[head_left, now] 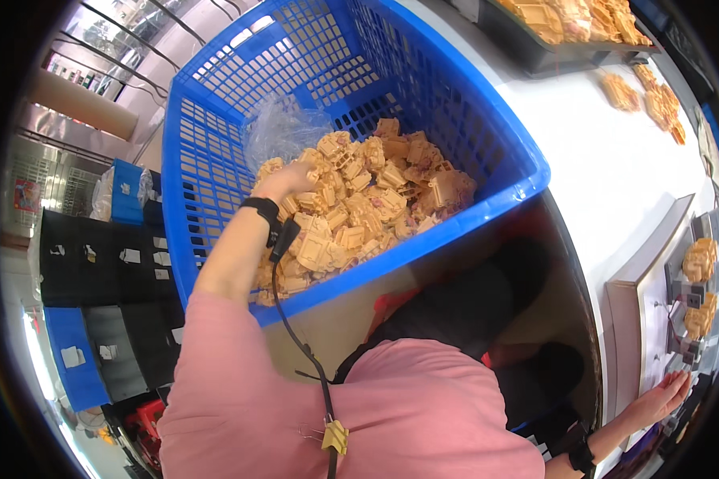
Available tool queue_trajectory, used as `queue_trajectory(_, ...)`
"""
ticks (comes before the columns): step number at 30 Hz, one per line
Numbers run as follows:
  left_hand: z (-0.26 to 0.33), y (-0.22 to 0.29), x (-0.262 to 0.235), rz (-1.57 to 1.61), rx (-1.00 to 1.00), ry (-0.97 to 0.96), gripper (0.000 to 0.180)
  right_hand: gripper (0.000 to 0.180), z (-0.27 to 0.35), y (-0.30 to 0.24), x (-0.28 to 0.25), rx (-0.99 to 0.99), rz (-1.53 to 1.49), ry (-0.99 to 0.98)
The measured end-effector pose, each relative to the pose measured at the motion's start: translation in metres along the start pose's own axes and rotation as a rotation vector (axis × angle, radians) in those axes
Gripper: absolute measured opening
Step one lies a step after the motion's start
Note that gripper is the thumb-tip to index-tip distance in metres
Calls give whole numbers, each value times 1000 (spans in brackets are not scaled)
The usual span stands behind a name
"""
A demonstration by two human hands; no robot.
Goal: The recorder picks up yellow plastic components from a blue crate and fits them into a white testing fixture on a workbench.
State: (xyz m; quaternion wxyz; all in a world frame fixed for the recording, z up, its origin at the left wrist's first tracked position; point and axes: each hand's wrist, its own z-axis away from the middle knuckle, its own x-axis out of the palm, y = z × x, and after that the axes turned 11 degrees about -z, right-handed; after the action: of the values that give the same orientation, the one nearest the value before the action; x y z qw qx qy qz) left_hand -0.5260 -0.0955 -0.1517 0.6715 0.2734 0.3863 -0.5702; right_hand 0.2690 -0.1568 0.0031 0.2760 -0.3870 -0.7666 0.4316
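My left hand (295,179) is down in a large blue plastic basket (527,172), with its fingers curled against a heap of tan moulded plastic parts (367,203). What those fingers hold, if anything, is hidden. A crumpled clear plastic bag (284,132) lies in the basket just beyond that hand. At the far right, my right hand (665,397) is held palm up with fingers stretched out and nothing visible in it. It is close to a fixture (673,294) that carries tan parts (700,319).
On the white table (567,104) stands a black tray (535,56) of tan parts, with several loose parts (659,100) beside it. A white box-like stand (651,271) borders the fixture. Dark and blue bins (76,355) line the left. A cable (295,335) runs from my left wrist.
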Motion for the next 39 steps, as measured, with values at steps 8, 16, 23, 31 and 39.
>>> queue_trajectory(8, -2, 5, 95, -310, -127, 137, 41, 37, -18, 12, -20, -28, 142, -41)
queue_trajectory(16, 41, -3, -18, 405, 38, 156, 43, 31, -19, 23, -17, -87, 146, -107)
queue_trajectory(23, 98, 84, -161, 1565, 634, 117, 55, 40, -13, 6, -25, -10, 95, -30)
queue_trajectory(31, 136, 287, -261, 1724, 1310, -293, 57, 38, -26, 6, -86, -326, 235, -55)
queue_trajectory(39, 173, 454, -276, 1637, 1167, -856, 44, 31, -6, -9, -69, -78, 153, -192)
